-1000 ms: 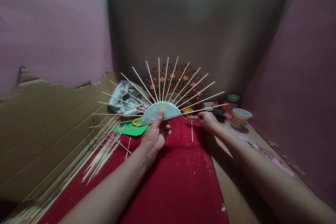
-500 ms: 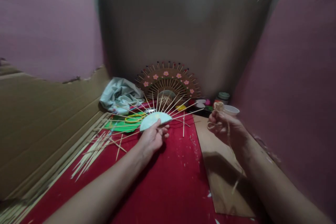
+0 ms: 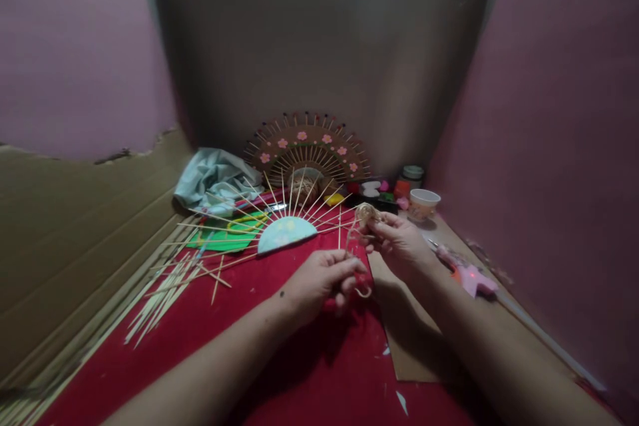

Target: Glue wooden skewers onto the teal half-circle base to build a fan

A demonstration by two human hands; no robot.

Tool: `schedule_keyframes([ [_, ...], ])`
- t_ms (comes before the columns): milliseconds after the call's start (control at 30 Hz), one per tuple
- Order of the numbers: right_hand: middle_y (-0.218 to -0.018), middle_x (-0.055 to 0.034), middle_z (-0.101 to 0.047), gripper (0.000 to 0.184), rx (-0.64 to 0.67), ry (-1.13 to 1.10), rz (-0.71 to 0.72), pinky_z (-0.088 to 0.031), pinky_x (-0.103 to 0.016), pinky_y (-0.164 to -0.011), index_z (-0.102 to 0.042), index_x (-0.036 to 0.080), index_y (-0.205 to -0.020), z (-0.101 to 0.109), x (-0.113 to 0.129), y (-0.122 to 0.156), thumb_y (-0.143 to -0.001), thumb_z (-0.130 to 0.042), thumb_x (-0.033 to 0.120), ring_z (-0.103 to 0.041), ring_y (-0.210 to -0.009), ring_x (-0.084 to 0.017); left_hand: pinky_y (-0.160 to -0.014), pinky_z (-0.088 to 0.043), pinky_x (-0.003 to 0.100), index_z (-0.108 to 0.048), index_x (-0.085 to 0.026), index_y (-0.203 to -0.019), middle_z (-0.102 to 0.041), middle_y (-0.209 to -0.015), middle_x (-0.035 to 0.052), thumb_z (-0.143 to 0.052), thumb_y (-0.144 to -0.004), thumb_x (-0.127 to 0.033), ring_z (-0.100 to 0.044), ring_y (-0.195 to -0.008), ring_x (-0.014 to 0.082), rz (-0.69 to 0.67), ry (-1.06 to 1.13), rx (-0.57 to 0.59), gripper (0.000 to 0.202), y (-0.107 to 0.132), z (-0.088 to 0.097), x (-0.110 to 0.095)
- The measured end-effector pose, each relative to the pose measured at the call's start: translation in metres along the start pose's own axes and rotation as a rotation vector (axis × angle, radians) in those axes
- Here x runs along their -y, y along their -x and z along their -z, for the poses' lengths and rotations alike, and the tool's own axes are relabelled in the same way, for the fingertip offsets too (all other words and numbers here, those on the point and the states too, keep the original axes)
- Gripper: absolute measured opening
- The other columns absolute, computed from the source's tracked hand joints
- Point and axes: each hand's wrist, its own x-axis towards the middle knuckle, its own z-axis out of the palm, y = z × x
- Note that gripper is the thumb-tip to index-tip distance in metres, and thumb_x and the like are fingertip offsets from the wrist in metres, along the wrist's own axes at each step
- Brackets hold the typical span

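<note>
A small bundle of tan twine (image 3: 366, 213) is pinched in the fingers of my right hand (image 3: 399, 239), at the right of the red cloth. My left hand (image 3: 329, 276) grips the loose strand of this twine a little below and to the left, and a short end curls out under its fingers. Left of my hands, a pale blue half-disc (image 3: 287, 234) with faint yellow and pink marks lies on the cloth. Thin wooden sticks (image 3: 319, 208) fan outward from its curved edge. Neither hand touches it.
Loose sticks (image 3: 162, 299) lie at the left on the red cloth (image 3: 279, 353). Behind stand a decorated brown fan (image 3: 312, 135), a crumpled cloth (image 3: 217, 176) and a larger twine ball (image 3: 304, 188). At the right are a white cup (image 3: 424, 205), a pink glue gun (image 3: 472, 277) and a brown board (image 3: 414, 339).
My left hand has let go of the half-disc, which now rests on the cloth, and has taken the twine strand. My right hand has moved left with the bundle.
</note>
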Motion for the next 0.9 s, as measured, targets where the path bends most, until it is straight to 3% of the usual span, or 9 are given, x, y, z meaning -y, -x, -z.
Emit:
schedule_keyframes([
  [133,-0.046,0.0039,-0.053,0.016,-0.124,-0.012,-0.018,-0.030,-0.020,-0.038,-0.059,0.016,-0.068,0.022,0.000,-0.012,-0.057,-0.071,0.019,-0.046,-0.039,-0.007,-0.033,-0.025,0.016,-0.065,-0.012,-0.073,-0.032,-0.044,-0.0080,-0.063,-0.081,-0.022,-0.025,-0.031,0.0019,-0.087,0.113,-0.031,0.012,0.006,0.025,-0.037],
  [233,-0.038,0.0077,-0.040,0.010,-0.149,-0.044,-0.110,-0.028,-0.019,-0.038,-0.060,0.015,-0.066,0.032,-0.001,-0.015,-0.058,-0.063,0.010,-0.036,-0.037,-0.006,-0.032,-0.018,0.017,-0.064,-0.013,-0.074,-0.021,-0.043,-0.0086,-0.048,-0.089,-0.014,-0.013,-0.034,0.0031,-0.457,0.246,-0.205,0.021,0.019,0.044,-0.074],
  [333,-0.039,0.0073,-0.039,0.013,-0.148,-0.107,-0.186,-0.032,-0.020,-0.041,-0.062,0.015,-0.070,0.033,0.000,-0.016,-0.061,-0.060,0.006,-0.037,-0.039,-0.006,-0.037,-0.022,0.017,-0.060,-0.010,-0.077,-0.021,-0.048,-0.0073,-0.029,-0.098,-0.013,-0.011,-0.040,0.0046,-0.658,0.293,-0.284,0.037,0.032,0.062,-0.099],
  [433,-0.044,0.0039,-0.048,0.012,-0.232,-0.173,-0.178,-0.042,-0.023,-0.047,-0.056,0.017,-0.068,0.034,0.001,-0.020,-0.067,-0.055,0.006,-0.049,-0.044,-0.010,-0.039,-0.024,0.017,-0.057,-0.011,-0.079,-0.020,-0.047,-0.0075,-0.020,-0.101,-0.017,-0.010,-0.041,0.0056,-0.728,0.290,-0.326,0.044,0.039,0.082,-0.109],
  [600,-0.055,-0.0005,-0.060,0.019,-0.448,-0.249,-0.120,-0.051,-0.024,-0.056,-0.048,0.018,-0.067,0.048,-0.001,-0.034,-0.072,-0.045,0.000,-0.063,-0.055,-0.013,-0.038,-0.025,0.019,-0.054,-0.012,-0.080,-0.019,-0.045,-0.0095,-0.025,-0.101,-0.028,-0.014,-0.037,0.0051,-0.923,0.425,-0.455,0.040,0.046,0.112,-0.118],
  [900,-0.061,-0.0053,-0.064,0.021,-0.507,-0.310,-0.112,-0.052,-0.021,-0.048,-0.050,0.017,-0.074,0.049,0.006,-0.036,-0.077,-0.039,-0.001,-0.062,-0.053,-0.013,-0.042,-0.025,0.020,-0.053,-0.015,-0.082,-0.027,-0.046,-0.0092,-0.035,-0.097,-0.024,-0.024,-0.037,0.0058,-1.093,0.411,-0.687,0.025,0.066,0.126,-0.133],
])
